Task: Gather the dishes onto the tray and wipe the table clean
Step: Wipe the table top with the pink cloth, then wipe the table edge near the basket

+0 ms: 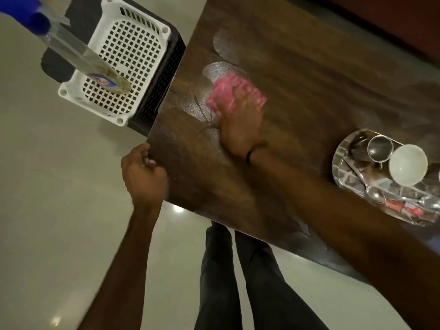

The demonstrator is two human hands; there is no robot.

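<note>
Wiping step. Right hand [240,125] lies flat on pink cloth [228,91], fingers straight, pressing it onto dark wood table [309,79] near corner. Left hand [142,170] at table edge, fingers curled; whether clasping edge or cupped, cannot tell. Advice: even palm pressure, overlapping strokes toward edge, covering pale smears beside cloth. Cloth: folded pad, ribbed, blurred. Tray [342,163] at right, well apart, carries steel cup [379,148], white bowl [408,164], spoons [376,195]; gathering seemingly done.
</note>
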